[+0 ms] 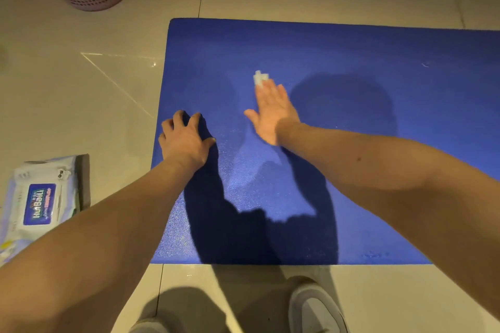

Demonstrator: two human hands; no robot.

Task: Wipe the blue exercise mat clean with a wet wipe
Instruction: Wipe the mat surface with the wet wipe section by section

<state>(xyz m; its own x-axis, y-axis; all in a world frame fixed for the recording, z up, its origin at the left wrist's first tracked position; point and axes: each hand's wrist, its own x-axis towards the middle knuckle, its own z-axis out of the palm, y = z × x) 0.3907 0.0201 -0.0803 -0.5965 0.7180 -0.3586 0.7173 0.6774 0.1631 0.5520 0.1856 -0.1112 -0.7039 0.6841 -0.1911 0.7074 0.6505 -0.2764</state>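
**Wipe may slip free**

Right hand is pressing the wipe mid-mat under straight fingers, not gripping it, so it is likely bunching or escaping mid-stroke. Left hand, fingers spread and bent, is pinning the 9 o'clock edge.

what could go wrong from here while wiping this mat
The wet wipe is bunched small under the flat fingers of the right hand; it may slip out or leave unwiped strips.
The blue mat lies on glossy floor tiles with only the left hand bracing it near its left end, so it might slide.
Arm shadows darken the near part, so spots there could be missed.
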